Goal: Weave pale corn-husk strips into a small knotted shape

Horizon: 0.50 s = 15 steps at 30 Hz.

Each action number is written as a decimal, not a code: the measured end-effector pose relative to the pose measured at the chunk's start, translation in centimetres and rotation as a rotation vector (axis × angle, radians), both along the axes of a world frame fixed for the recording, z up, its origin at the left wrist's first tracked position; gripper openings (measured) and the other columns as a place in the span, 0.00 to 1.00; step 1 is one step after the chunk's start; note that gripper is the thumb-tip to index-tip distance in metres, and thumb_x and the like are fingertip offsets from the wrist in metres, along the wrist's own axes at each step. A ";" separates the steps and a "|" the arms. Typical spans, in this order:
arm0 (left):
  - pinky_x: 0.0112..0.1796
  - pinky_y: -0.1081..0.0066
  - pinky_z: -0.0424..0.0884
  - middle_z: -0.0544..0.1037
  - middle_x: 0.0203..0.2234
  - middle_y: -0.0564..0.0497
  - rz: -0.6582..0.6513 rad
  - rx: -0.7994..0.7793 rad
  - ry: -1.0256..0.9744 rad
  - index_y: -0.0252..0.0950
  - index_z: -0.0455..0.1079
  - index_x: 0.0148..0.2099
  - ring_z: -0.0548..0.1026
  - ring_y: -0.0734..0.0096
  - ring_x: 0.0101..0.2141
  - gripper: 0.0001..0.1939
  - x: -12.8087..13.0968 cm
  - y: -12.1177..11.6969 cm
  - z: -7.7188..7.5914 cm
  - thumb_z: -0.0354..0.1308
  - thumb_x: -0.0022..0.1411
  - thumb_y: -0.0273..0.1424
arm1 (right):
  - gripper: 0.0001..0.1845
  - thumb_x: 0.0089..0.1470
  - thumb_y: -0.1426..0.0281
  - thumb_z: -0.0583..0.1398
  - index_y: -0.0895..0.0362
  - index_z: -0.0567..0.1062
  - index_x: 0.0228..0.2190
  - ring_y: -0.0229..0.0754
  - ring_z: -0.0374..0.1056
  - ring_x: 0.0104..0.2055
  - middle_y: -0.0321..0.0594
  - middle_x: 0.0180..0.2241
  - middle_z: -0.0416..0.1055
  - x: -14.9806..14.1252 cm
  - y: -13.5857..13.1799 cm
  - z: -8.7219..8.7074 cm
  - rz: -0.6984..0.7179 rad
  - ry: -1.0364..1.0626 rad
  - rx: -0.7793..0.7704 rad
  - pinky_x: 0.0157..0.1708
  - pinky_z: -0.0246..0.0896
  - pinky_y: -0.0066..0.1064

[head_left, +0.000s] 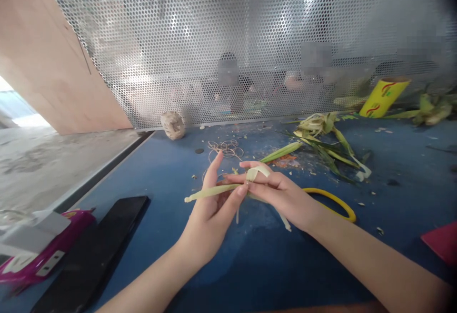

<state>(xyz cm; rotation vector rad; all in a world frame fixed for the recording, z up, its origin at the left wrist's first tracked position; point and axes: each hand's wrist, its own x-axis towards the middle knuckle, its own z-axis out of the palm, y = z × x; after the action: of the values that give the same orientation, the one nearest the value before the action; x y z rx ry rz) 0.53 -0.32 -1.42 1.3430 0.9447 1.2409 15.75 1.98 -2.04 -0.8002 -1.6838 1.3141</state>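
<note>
Between my two hands is a pale green leaf strip (217, 190), folded or knotted where the fingertips meet. My left hand (210, 213) pinches it between thumb and fingers, its index finger pointing up. From the other side, the fingertips of my right hand (282, 194) close on the strip, and a curled loop stands above them. One loose end sticks out left; another hangs below my right hand. Tangled thin brown string (226, 149) lies just beyond my left index finger. A yellow ring (344, 203), perhaps scissor handles, shows partly behind my right wrist.
A bundle of leaf strips (321, 132) lies at the back right, near a yellow roll (385, 96). A pale stone-like lump (173, 125) stands by the perforated metal screen (200, 42). At left are a black phone (96, 251) and a magenta power strip (53, 251). People sit behind the screen.
</note>
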 end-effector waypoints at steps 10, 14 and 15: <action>0.20 0.76 0.69 0.76 0.27 0.53 -0.092 -0.060 -0.046 0.38 0.49 0.60 0.74 0.74 0.21 0.37 0.1 -0.1 0.7 0.63 0.52 0.27 | 0.11 0.54 0.64 0.59 0.45 0.77 0.40 0.51 0.48 0.62 0.41 0.52 0.64 0.7 0.3 0.0 0.069 0.036 0.008 0.50 0.59 0.47; 0.23 0.78 0.69 0.77 0.32 0.52 -0.094 -0.018 -0.054 0.42 0.47 0.62 0.71 0.79 0.21 0.38 -0.3 0.0 0.6 0.61 0.54 0.27 | 0.13 0.57 0.64 0.56 0.43 0.75 0.43 0.48 0.44 0.63 0.39 0.55 0.63 0.8 0.2 0.3 0.083 -0.023 0.061 0.55 0.52 0.49; 0.23 0.78 0.68 0.77 0.31 0.52 -0.113 -0.015 -0.039 0.42 0.47 0.62 0.70 0.80 0.21 0.37 -0.4 0.0 0.5 0.61 0.55 0.27 | 0.13 0.57 0.64 0.56 0.44 0.75 0.43 0.48 0.44 0.64 0.38 0.56 0.62 0.8 0.2 0.3 0.084 -0.028 0.064 0.56 0.51 0.48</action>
<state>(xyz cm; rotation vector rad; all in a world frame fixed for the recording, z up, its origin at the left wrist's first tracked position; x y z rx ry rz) 0.15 -0.35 -0.90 1.3371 0.8375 1.1679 16.52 2.15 -1.69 -0.7205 -1.7897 1.3036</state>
